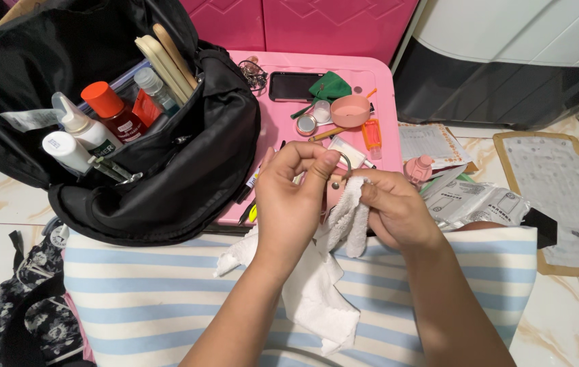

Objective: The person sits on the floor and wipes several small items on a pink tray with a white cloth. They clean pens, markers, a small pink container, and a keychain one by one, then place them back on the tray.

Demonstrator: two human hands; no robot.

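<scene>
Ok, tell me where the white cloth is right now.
In the head view, the white cloth is centre frame, pinched by the right hand beside the left hand, trailing down over the striped fabric.

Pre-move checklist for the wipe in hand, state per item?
1. Left hand grips the small pink item with its metal ring: ok.
2. Right hand holds the white cloth against the item: ok.
3. Cloth tail hangs free over the striped lap, not snagged: ok.
4. Which part of the item is being wiped: cannot tell, the fingers hide it.
5. Black bag stands open, bottles upright inside: ok.
6. Pink table past the hands is crowded with a phone, a cup and other small things: not ok for setting down.
</scene>
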